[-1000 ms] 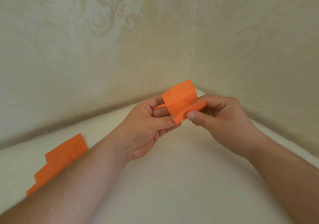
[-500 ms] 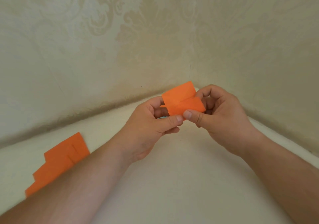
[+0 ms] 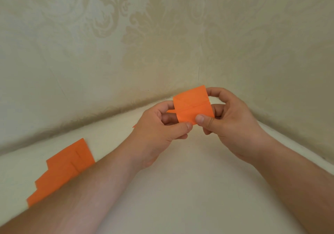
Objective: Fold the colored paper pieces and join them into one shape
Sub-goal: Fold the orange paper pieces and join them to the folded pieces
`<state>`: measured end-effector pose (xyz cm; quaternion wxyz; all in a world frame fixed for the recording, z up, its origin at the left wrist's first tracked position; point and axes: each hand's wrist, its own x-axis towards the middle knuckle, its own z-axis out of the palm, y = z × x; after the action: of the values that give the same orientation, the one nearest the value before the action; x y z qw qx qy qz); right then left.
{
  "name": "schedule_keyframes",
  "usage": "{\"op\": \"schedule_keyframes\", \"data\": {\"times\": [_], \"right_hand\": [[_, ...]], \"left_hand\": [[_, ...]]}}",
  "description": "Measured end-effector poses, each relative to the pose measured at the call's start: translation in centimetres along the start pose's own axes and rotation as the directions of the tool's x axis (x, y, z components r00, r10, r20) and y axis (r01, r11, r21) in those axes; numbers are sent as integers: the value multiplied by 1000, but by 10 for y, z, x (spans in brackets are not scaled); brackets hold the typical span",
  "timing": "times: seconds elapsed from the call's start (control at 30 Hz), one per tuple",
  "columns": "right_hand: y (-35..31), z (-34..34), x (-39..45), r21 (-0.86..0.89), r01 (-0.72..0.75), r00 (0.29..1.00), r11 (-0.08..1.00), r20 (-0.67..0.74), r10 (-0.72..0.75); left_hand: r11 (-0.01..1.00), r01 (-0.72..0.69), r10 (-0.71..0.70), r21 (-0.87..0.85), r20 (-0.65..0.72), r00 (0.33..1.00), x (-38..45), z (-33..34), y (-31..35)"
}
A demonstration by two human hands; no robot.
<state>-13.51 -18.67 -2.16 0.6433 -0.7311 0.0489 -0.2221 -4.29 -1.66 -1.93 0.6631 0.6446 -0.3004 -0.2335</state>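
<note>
A small folded orange paper (image 3: 192,104) is held up above the pale table (image 3: 180,188), near the corner of the walls. A crease line runs across its front. My left hand (image 3: 159,131) pinches its lower left edge between thumb and fingers. My right hand (image 3: 229,123) pinches its lower right corner with the thumb in front, and the index finger curls behind its top right edge. A stack of several folded orange papers (image 3: 66,168) lies on the table at the left, partly hidden by my left forearm.
Two walls with pale patterned wallpaper (image 3: 162,35) meet in a corner just behind the hands and bound the table at the back and right. A tiny orange tip (image 3: 134,126) shows beside my left wrist.
The lower flap that my right hand held out at an angle has been folded flat onto the paper. Both hands have shifted slightly right and the paper now faces me squarely.
</note>
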Motion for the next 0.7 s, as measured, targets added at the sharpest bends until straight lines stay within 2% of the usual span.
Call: {"op": "schedule_keyframes", "data": {"times": [0.17,0.37,0.7], "right_hand": [[-2,3,-3,-7,-42,992,999,120,43],[0,4,-2,-117,-49,990,992,128,64],[-4,-2,0,-257,-106,991,961,56,124]], "left_hand": [[1000,16,-16,21,-14,1000,1,0,-1],[983,-10,5,183,30,1000,-1,0,-4],[944,-38,48,327,-22,999,-2,-6,2]]}}
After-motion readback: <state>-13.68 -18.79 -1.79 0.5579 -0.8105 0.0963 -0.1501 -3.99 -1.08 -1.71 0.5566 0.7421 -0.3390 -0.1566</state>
